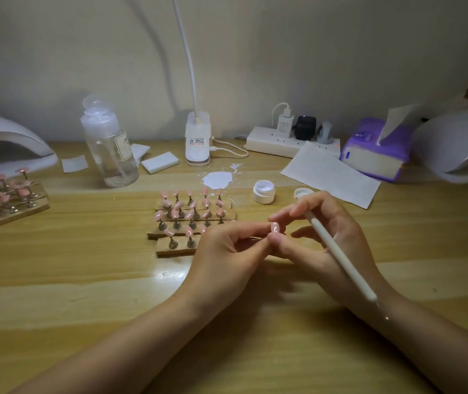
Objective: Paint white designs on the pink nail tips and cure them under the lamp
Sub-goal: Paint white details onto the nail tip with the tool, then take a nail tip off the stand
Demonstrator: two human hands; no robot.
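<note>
My left hand [228, 248] pinches one pink nail tip [275, 228] between thumb and fingers at the middle of the table. My right hand [321, 234] grips a white nail brush [338, 253], its tip end hidden behind my fingers close to that nail tip. Several pink nail tips stand on pins in wooden holders [196, 220] just left of my hands. An open white paint jar [264, 191] sits behind, beside its lid [302, 192]. A white paint smear [217, 180] lies on the table. One curing lamp [5, 143] stands at far left, another curing lamp [463, 146] at far right.
A second wooden holder of pink tips [2, 197] sits by the left lamp. A clear bottle [110, 146], white sponge block [159, 162], desk lamp base [197, 140], power strip [284, 142], paper sheet [331, 174] and purple tissue pack [378, 152] line the back.
</note>
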